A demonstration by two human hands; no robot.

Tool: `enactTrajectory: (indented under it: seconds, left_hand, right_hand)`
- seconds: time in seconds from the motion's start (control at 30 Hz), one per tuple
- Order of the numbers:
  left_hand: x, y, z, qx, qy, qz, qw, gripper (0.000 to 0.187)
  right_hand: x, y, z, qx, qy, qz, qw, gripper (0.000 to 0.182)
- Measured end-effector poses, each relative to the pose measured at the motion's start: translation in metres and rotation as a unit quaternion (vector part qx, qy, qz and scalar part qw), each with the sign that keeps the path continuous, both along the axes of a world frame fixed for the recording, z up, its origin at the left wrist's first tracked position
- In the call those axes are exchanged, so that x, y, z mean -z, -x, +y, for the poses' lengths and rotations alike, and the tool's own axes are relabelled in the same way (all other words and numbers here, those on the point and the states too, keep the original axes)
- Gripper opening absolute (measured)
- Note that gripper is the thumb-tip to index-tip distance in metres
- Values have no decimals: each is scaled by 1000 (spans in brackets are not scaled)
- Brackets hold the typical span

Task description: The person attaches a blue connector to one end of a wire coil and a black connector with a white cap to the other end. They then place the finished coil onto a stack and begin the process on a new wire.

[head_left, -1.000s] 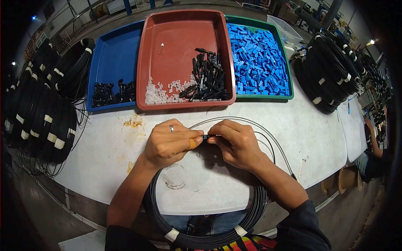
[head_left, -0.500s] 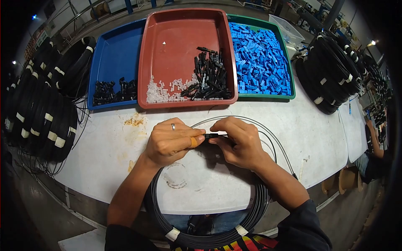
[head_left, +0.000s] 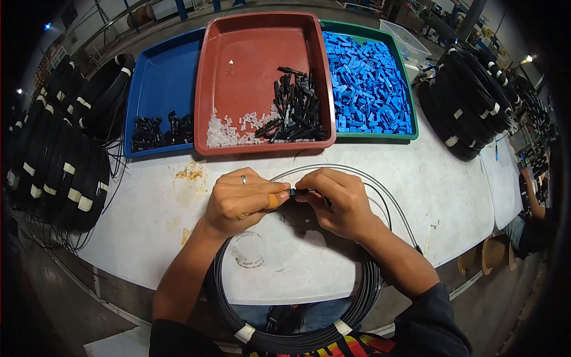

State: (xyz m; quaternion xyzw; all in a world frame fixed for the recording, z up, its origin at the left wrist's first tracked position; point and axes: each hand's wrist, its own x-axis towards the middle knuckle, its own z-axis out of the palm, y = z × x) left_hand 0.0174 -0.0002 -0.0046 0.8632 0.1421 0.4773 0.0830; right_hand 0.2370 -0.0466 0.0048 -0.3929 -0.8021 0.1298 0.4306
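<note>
Over the middle of the table, a small black connector shows between my two hands. My left hand, with a ring and a tan bandage on it, pinches the connector's left end between thumb and fingers. From the other side, the thumb and forefinger of my right hand are closed on its right end, where the thin cable comes in. My fingertips hide most of it. A black cable coil, bound with white tape, lies below my wrists and hangs past the table's front edge.
A red tray holds black connectors and clear small pieces. Beside it are a blue tray with black parts and a green tray of blue clips. Cable coils stand left and right.
My right thumb and forefinger have moved left and closed in on the connector's right end, covering more of it. My left hand has stayed almost in place.
</note>
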Motion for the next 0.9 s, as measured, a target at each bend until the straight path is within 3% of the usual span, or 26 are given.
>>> enactTrajectory:
  seconds: [0.07,0.17,0.23,0.27,0.6,0.9]
  left_hand:
    - [-2,0,-1,-1,-5,1,1000,8]
    - [-7,1,-7,-25,76,20,997,22]
    - [-4,-1,-10,-46,194,-80,977,48]
    - [-1,6,-6,-28,184,-38,982,65]
    - [0,6,-6,-30,179,-45,982,63]
    - [5,7,-5,-23,151,-39,987,57]
  right_hand:
    - [3,-2,1,-7,-46,5,999,23]
    - [3,-5,3,14,-77,-1,997,23]
    - [4,-5,2,19,-53,9,998,21]
    - [4,-5,2,26,-31,20,999,20]
    - [-3,-7,-2,7,-12,-17,1000,30]
    - [5,-10,0,-22,5,-105,994,51]
